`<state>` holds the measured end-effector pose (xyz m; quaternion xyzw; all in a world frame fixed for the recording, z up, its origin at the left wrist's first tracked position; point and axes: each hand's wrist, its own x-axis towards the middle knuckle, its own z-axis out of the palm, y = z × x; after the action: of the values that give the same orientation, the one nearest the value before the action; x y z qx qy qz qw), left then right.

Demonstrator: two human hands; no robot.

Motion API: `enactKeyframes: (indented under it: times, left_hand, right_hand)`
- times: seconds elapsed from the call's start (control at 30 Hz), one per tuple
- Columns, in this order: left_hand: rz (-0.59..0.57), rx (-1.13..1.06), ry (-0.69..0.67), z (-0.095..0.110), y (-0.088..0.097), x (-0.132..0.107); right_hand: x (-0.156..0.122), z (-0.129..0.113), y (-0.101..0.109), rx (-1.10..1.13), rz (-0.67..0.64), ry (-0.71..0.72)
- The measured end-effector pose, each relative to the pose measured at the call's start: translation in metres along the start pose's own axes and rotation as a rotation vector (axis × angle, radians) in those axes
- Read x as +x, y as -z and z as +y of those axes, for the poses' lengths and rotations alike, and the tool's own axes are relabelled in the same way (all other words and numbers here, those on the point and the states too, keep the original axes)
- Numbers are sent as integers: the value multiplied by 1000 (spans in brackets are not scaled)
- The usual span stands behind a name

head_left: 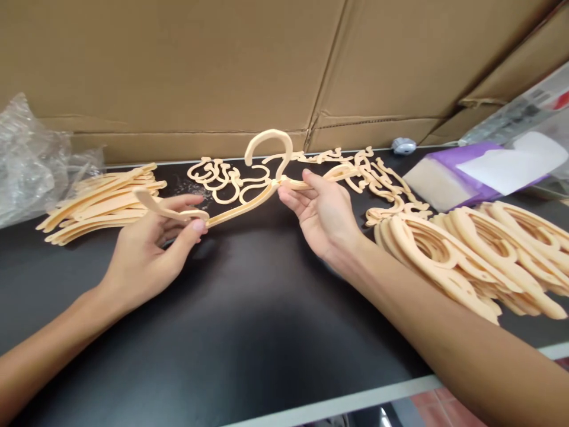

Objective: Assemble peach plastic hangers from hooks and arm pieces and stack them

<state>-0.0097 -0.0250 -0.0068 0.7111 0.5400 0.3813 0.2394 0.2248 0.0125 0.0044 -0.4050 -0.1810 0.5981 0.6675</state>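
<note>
A cream plastic clothes hanger [242, 209] is held up above the black tabletop, its top hook [290, 142] pointing upward. My right hand [326, 216] pinches it just right of the hook's base. At the hanger's left end, my left hand [153, 249] grips a loose curved hook piece [153, 204] between thumb and fingers. That piece meets or overlaps the hanger's tip; whether the two are joined I cannot tell. Behind the hanger lie several loose hook pieces [226, 193] of the same cream plastic.
Cream strips [106, 204] lie piled at left beside clear plastic wrap [26, 160]. More small curved pieces [377, 184] are scattered at back right. Stacked flat hangers [444, 261] and a purple packet [484, 157] occupy the right. Cardboard [200, 71] walls the back.
</note>
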Motion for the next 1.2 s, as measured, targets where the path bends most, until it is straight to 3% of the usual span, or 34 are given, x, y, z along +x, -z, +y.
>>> enactKeyframes:
  times: [0.13, 0.3, 0.4, 0.6, 0.67, 0.77, 0.87, 0.97, 1.03, 1.1, 1.2]
  left_hand:
    - [-111, 337, -213, -2, 0, -1]
    - [-110, 280, -114, -1, 1, 4]
    - [-62, 88, -70, -4, 1, 8]
    - [82, -708, 111, -6, 6, 21]
    - [124, -839, 162, -5, 11, 26]
    - [284, -898, 187, -7, 17, 31]
    - [338, -580, -52, -11, 15, 26]
    - [124, -1, -254, -12, 9, 14]
    - [-35, 266, -342, -12, 5, 7]
    - [-136, 387, -379, -14, 4, 3]
    - [-120, 441, -318, -17, 5, 5]
  right_hand:
    - [-3, 2, -1, -23, -25, -35]
    - [-4, 6, -1, -41, -33, -62]
    - [-1, 7, 1, -27, -21, -22]
    - [9, 7, 8, -25, -21, 14]
    - [14, 6, 13, -27, -32, 39]
    - [24, 4, 21, -31, -51, 104]
    - [32, 4, 28, -65, -64, 165]
    - [36, 6, 32, -139, -84, 188]
    - [36, 7, 34, -193, -104, 189]
    - [35, 6, 33, -230, -126, 194]
    - [29, 2, 26, -242, -114, 176]
